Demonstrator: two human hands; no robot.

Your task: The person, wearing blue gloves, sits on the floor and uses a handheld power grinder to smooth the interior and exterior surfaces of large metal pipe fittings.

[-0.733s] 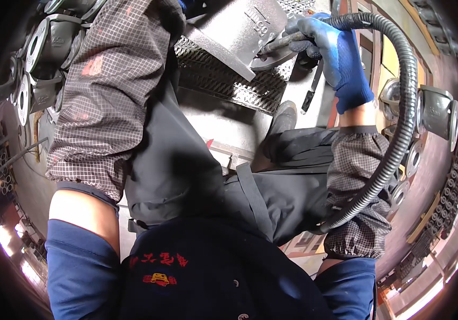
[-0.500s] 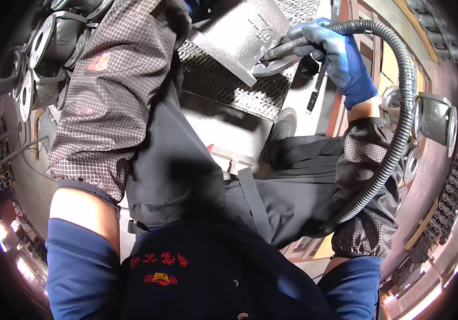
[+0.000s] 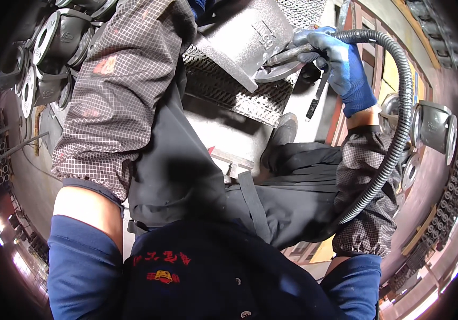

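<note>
A grey cast-metal valve body (image 3: 247,40) with raised lettering and a flange lies tilted on a perforated metal grate (image 3: 229,90) in front of me. My right hand (image 3: 338,61), in a blue coated glove, is closed round a slim metal hand tool (image 3: 291,54). The tool's tip meets the casting near its lower right flange. A ribbed grey hose (image 3: 406,85) arches from beside this hand down over my right sleeve. Only a bit of the blue glove on my left hand (image 3: 199,6) shows at the top edge, beside the casting. Its fingers are hidden.
Several similar grey castings (image 3: 61,37) are stacked at the far left. Another flanged casting (image 3: 435,127) stands at the right, with rows of small round parts (image 3: 442,208) beyond it. My boot (image 3: 285,130) is below the grate. A metal bar (image 3: 18,149) lies at left.
The whole view has shifted slightly, with the casting and right hand a little lower in it. My right hand keeps its grip, and the tool's tip stays at the casting's lower right.
</note>
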